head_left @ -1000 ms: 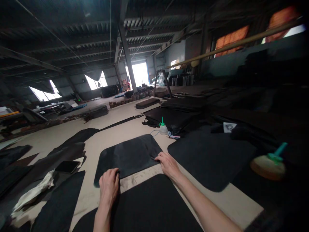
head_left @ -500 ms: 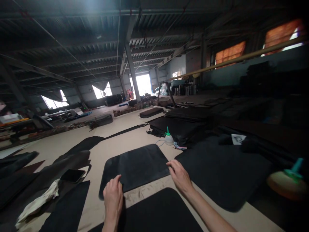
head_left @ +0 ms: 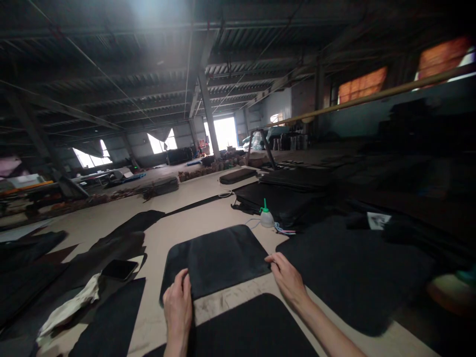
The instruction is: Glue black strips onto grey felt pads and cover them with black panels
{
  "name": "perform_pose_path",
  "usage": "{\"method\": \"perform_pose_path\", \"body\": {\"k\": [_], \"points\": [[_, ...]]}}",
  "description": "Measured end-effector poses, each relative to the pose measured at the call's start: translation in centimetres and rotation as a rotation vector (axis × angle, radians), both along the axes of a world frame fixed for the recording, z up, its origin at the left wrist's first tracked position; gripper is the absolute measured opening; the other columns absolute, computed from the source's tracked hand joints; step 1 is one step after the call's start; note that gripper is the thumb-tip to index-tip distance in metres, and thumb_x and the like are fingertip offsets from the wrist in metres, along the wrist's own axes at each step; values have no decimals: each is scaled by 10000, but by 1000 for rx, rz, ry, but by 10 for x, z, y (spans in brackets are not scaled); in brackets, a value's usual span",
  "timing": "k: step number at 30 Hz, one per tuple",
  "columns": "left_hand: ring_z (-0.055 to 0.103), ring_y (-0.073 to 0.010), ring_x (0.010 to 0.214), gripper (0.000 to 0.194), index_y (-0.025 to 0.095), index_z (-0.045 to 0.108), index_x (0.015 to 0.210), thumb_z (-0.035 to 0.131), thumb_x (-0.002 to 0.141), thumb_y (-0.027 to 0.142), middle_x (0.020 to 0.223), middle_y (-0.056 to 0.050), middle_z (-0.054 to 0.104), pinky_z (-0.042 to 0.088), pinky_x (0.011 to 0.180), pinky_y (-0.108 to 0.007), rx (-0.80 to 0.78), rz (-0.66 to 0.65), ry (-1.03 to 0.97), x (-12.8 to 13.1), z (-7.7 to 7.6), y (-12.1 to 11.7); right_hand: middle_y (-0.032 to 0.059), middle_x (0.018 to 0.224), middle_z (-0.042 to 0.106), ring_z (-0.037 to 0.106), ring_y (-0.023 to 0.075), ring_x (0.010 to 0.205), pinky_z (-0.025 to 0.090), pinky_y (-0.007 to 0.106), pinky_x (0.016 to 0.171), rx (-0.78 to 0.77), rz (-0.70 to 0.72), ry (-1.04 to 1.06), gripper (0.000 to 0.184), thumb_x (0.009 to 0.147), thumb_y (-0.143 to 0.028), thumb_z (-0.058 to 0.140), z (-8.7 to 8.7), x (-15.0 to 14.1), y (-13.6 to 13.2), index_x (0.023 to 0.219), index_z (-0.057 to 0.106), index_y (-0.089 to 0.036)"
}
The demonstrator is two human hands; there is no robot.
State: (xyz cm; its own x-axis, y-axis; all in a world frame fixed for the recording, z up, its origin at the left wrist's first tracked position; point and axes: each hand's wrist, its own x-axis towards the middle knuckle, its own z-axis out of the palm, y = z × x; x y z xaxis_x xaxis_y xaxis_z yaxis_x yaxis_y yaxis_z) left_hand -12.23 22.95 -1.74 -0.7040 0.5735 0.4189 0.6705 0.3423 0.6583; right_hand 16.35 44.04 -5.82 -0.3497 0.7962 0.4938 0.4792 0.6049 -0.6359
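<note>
A black rounded-corner panel [head_left: 223, 260], leather-like with a dull sheen, lies flat on the pale tabletop [head_left: 201, 215]. At its near left edge, my left hand [head_left: 178, 302] has its fingers curled and closed on the material; the fingertips are partly hidden. The thumb and fingers of my right hand [head_left: 287, 277] pinch the near right corner of the same panel. Closer to me lies a second black panel [head_left: 256, 329], partly between my forearms. A larger dark panel [head_left: 353, 272] spreads to the right of my right hand.
Beyond the panel stands a squeeze bottle [head_left: 267, 218] with a green nozzle. A phone [head_left: 119, 269] and a crumpled pale cloth [head_left: 70, 310] lie at left among dark pieces. Another bottle [head_left: 451, 292] sits at far right. Stacked black panels [head_left: 278, 198] stand farther back.
The camera view has shifted slightly, so the scene sits a little farther right and lower. Both hands stay at the same places on the panel.
</note>
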Motion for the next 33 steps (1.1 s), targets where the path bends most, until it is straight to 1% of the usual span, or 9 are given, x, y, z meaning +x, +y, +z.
{"method": "perform_pose_path", "body": {"k": [4, 9, 11, 14, 16, 21, 25, 28, 33], "points": [[662, -244, 866, 486, 191, 606, 1222, 462, 897, 522, 934, -76, 697, 501, 809, -374, 81, -32, 14, 0, -4, 2, 38, 1143, 616, 614, 207, 1041, 482, 348, 872, -4, 14, 24, 265, 953, -263, 351, -1, -1, -1, 1036, 602, -259], [635, -215, 765, 506, 161, 562, 1276, 426, 910, 484, 898, -62, 660, 503, 754, -361, 72, -30, 10, -2, -7, 3, 57, 1150, 609, 603, 221, 1065, 478, 369, 911, 1, 31, 68, 248, 947, -271, 372, -1, -1, -1, 1043, 599, -256], [645, -225, 813, 497, 164, 566, 1274, 407, 918, 472, 982, -90, 671, 507, 776, -367, 70, -16, 14, -1, -6, 3, 62, 1134, 611, 602, 227, 1071, 475, 376, 932, -2, 44, 91, 252, 941, -267, 368, -2, -1, 0, 1028, 604, -252], [657, -247, 953, 473, 174, 575, 1258, 376, 933, 454, 1154, -129, 662, 511, 850, -381, 81, -1, 18, -1, -5, 2, 63, 1121, 611, 592, 228, 1093, 468, 381, 962, -3, 54, 110, 270, 934, -255, 350, -3, -1, 2, 1014, 607, -246], [657, -254, 996, 462, 180, 581, 1247, 367, 937, 448, 1194, -132, 657, 511, 879, -389, 83, 8, 15, -1, -5, 2, 65, 1117, 610, 589, 226, 1096, 468, 379, 966, -2, 61, 115, 282, 930, -245, 339, -4, -1, 3, 1017, 607, -244], [674, -253, 907, 457, 186, 617, 1195, 399, 921, 479, 1083, -119, 683, 529, 804, -389, 63, 13, 28, -1, -5, 2, 71, 1119, 604, 587, 221, 1093, 475, 378, 968, -10, 84, 120, 276, 929, -235, 343, -5, -1, 4, 1034, 598, -240], [671, -251, 903, 453, 186, 633, 1155, 401, 916, 493, 1018, -105, 677, 525, 819, -398, 60, -19, 35, -1, -4, 1, 72, 1137, 595, 583, 221, 1095, 472, 387, 975, -21, 98, 116, 278, 926, -232, 344, -7, -2, 5, 1054, 590, -237], [670, -249, 907, 440, 191, 634, 1154, 408, 916, 484, 1015, -101, 675, 526, 819, -392, 64, -23, 36, -1, -4, 1, 69, 1121, 599, 587, 221, 1087, 478, 386, 963, -25, 110, 114, 278, 913, -229, 350, -7, -2, 5, 1043, 595, -237], [674, -248, 943, 409, 198, 633, 1150, 424, 918, 462, 1059, -106, 684, 526, 843, -388, 57, -32, 40, -3, -7, 1, 69, 1106, 612, 590, 225, 1087, 472, 396, 989, -21, 120, 126, 278, 894, -228, 360, -7, -2, 4, 1026, 605, -236]]}}
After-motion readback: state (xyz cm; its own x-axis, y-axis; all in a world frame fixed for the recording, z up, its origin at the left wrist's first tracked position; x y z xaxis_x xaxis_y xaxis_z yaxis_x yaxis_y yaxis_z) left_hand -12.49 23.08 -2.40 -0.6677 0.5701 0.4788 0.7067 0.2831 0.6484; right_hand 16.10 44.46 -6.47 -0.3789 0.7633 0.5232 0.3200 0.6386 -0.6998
